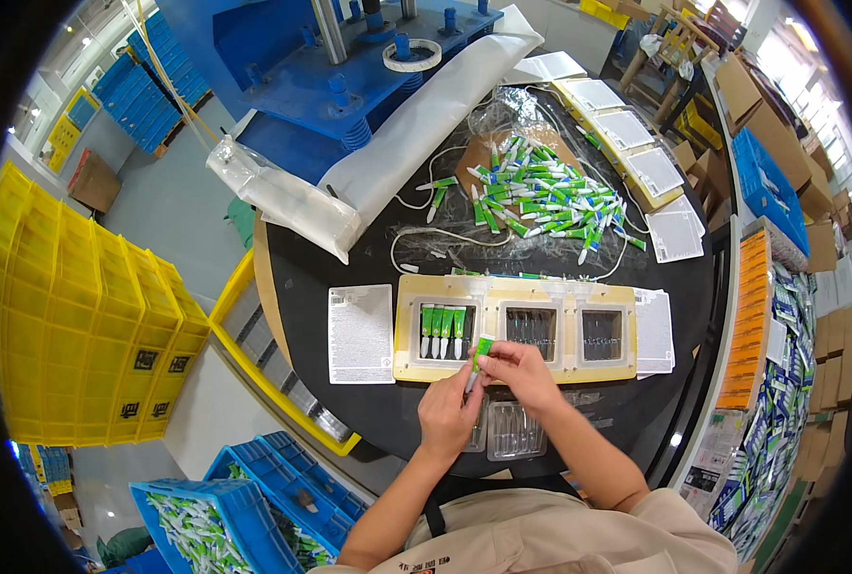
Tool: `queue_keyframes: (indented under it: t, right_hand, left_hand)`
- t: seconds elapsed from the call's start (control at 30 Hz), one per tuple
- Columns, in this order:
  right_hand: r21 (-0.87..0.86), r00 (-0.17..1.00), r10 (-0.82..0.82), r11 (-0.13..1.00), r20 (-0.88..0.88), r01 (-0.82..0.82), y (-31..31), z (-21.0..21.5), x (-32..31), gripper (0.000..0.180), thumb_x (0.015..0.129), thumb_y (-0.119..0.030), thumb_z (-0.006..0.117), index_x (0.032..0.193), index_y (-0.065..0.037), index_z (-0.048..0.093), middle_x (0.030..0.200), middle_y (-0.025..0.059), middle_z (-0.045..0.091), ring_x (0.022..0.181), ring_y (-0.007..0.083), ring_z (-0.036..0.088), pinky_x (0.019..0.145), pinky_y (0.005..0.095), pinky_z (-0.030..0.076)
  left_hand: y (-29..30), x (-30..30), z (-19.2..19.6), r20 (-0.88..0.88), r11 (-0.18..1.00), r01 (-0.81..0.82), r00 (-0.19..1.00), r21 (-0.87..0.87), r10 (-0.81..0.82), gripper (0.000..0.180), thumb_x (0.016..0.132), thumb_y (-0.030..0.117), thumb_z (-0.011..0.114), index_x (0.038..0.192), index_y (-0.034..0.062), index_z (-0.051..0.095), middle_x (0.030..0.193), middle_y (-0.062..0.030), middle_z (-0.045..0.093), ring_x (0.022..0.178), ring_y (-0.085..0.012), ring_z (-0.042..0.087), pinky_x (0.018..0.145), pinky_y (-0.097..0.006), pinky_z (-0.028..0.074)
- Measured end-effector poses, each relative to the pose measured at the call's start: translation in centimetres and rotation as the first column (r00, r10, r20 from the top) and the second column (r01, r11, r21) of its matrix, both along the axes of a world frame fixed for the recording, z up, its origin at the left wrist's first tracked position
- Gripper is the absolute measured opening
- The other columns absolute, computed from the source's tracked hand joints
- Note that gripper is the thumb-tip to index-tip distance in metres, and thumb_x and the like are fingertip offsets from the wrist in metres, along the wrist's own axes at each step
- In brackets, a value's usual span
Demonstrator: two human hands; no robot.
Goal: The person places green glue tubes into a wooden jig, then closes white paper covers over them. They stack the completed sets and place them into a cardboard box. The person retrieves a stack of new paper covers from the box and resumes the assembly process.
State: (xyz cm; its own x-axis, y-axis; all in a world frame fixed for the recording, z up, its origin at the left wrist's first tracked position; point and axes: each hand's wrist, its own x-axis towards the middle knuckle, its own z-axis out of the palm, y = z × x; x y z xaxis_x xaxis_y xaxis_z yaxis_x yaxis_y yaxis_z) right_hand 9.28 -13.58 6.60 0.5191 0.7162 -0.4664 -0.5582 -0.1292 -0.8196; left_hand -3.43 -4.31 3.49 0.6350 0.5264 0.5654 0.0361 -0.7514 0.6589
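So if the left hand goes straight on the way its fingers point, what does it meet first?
Probably the green tube pinched by both hands; beyond it, the yellow tray. The left hand points up-right, though depth is unclear.

The person wears a beige short-sleeved top with small dark print, forearms bare, no gloves.
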Motion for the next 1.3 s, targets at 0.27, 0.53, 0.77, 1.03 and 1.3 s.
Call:
queue_keyframes:
  t: [0.27, 0.53, 0.77, 1.03, 1.3]
  right_hand:
    - [-0.048, 0.381, -0.047, 0.97, 0.923, 0.237, 0.2, -1.0, 0.1, 0.035, 0.093, -0.002, 0.067, 0.128, 0.001, 0.06, 0.095, 0.0109, 0.067, 0.072, 0.0171, 0.061, 0.065, 0.0297, 0.051]
    - [-0.109, 0.391, 0.029, 0.977, 0.92, 0.185, -2.5, -0.8, 0.9, 0.03, 0.087, 0.006, 0.064, 0.117, 0.002, 0.063, 0.106, 0.0157, 0.064, 0.081, 0.0297, 0.066, 0.07, 0.0379, 0.054]
    - [-0.096, 0.31, 0.033, 0.977, 0.95, 0.19, -2.9, -0.7, 1.8, 0.025, 0.088, 0.006, 0.064, 0.113, 0.001, 0.064, 0.107, 0.0143, 0.064, 0.081, 0.0263, 0.067, 0.068, 0.0334, 0.055]
    - [-0.028, 0.159, -0.017, 0.96, 0.987, 0.277, 0.9, -1.9, 11.0, 0.015, 0.091, 0.001, 0.064, 0.105, 0.001, 0.067, 0.096, 0.0149, 0.065, 0.074, 0.0287, 0.066, 0.067, 0.0356, 0.052]
    - [-0.418, 0.148, 0.391, 0.853, 0.908, 0.313, 9.2, -5.9, 21.5, 0.024, 0.08, -0.012, 0.079, 0.098, 0.0, 0.069, 0.098, 0.0198, 0.065, 0.093, 0.0413, 0.065, 0.081, 0.0478, 0.051]
  left_hand:
    - [0.9, 1.4, -1.0, -0.133, 0.987, -0.13, 0.984, -0.098, 0.116, 0.028, 0.084, 0.005, 0.078, 0.109, -0.0013, 0.07, 0.075, -0.0124, 0.066, 0.058, -0.0223, 0.061, 0.056, -0.033, 0.051]
    - [1.0, 4.1, -1.7, -0.21, 0.946, -0.129, 0.975, -0.297, 0.067, 0.024, 0.088, 0.01, 0.074, 0.109, 0.0002, 0.071, 0.064, -0.0101, 0.061, 0.053, -0.0191, 0.057, 0.053, -0.034, 0.048]
    - [1.0, 3.3, -0.5, -0.386, 0.975, -0.172, 0.898, 0.139, 0.213, 0.033, 0.085, 0.026, 0.079, 0.111, 0.006, 0.073, 0.087, -0.01, 0.068, 0.072, -0.0248, 0.066, 0.063, -0.04, 0.05]
    - [2.1, 1.7, -2.1, -0.564, 0.924, 0.252, 0.825, 0.287, -0.05, 0.065, 0.094, 0.041, 0.067, 0.144, 0.0032, 0.052, 0.152, -0.0143, 0.05, 0.142, -0.0293, 0.045, 0.121, -0.059, 0.022]
    - [7.6, 6.8, 0.5, -0.382, 0.959, 0.241, 0.909, 0.15, -0.168, 0.039, 0.096, 0.029, 0.065, 0.123, 0.0013, 0.062, 0.125, -0.0163, 0.064, 0.115, -0.0349, 0.061, 0.107, -0.055, 0.04]
